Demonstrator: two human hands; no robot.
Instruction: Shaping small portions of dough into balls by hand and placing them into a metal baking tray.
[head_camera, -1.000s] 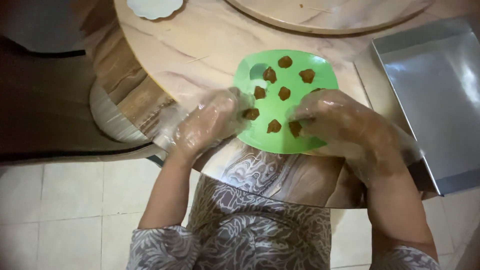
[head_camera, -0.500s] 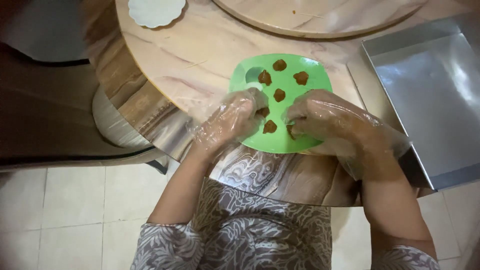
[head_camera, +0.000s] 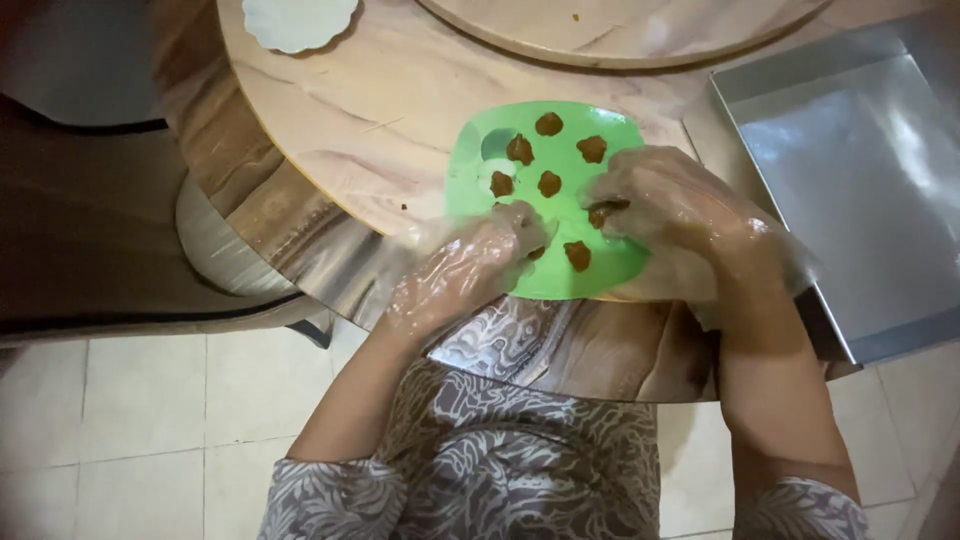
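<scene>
My round marble-look table carries a raised turntable at ctr and a scalloped white dish at far left. Metal baking tray sits to my right, overhanging the edge; tiled floor below.

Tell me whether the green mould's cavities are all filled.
Not all. The green mould has brown filling in most visible cavities, but one cavity at its upper left looks empty. Hands hide others.

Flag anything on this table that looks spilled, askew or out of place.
Little stands out. The green plastic mould has one cavity near its upper left unfilled while the others hold brown filling. A few small brown crumbs lie on the round marble-pattern table. The rectangular metal baking tray overhangs the table's edge.
</scene>
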